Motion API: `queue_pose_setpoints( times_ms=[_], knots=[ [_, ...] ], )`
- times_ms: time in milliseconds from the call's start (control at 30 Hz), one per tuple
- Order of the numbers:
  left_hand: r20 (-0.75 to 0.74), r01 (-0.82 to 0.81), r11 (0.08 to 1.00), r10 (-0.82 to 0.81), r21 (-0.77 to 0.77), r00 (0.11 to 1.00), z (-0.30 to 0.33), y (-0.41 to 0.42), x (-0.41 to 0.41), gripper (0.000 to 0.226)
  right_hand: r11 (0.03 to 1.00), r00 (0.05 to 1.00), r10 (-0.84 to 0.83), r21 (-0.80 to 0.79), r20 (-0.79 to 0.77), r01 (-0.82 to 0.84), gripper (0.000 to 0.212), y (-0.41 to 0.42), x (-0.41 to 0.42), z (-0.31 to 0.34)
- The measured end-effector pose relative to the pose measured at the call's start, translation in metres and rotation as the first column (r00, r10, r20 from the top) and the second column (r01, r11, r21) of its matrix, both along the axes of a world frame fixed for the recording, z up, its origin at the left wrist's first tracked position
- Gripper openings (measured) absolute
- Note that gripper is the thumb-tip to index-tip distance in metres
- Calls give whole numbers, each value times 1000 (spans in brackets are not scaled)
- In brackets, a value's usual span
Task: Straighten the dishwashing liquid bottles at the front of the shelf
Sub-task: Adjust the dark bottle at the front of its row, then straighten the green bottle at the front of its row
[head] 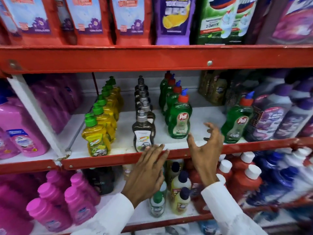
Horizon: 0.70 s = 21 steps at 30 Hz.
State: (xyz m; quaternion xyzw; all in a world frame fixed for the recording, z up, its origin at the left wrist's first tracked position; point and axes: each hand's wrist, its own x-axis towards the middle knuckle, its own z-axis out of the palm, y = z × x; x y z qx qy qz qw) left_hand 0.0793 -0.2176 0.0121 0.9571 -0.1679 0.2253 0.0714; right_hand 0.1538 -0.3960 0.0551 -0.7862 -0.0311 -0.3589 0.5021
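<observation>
On the middle shelf (169, 145) stand rows of dishwashing liquid bottles: a yellow one with a green cap (95, 136) at front left, a dark brown one with a grey cap (143, 129) in the middle, a green one with a red cap (180, 116) to its right, and a lone green bottle (237, 119) farther right, leaning to the right. My left hand (149, 168) is spread flat over the red shelf lip, fingertips just below the brown bottle. My right hand (205, 148) is empty, fingers curled apart, between the two front green bottles.
Pink bottles (22, 133) fill the left bay and purple-capped bottles (274, 116) crowd the right, touching the lone green bottle. Refill pouches (128, 17) hang on the shelf above. The lower shelf holds pink, cream, red and blue bottles.
</observation>
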Motion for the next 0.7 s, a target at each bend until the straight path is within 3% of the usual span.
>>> queue_pose_setpoints(
  times_ms=[133, 267, 433, 700],
  knots=[
    [-66, -10, 1000, 10, 8, 998, -4, -13, 16, 75, 969, 972, -233, 78, -20, 234, 79, -36, 28, -3],
    [-130, -25, 996, 14, -84, 991, -8, -14, 19, 78, 935, 937, -328, 98, -122, 340, 101, -64, 63, 1],
    [-157, -5, 981, -26, -196, 987, -6, -15, 17, 78, 927, 926, -325, 127, -194, 352, 89, -85, 92, -4],
    [-177, -50, 959, 0, -280, 984, -8, -13, 18, 76, 949, 952, -299, 80, -63, 303, 83, -62, 64, 2]
  ],
)
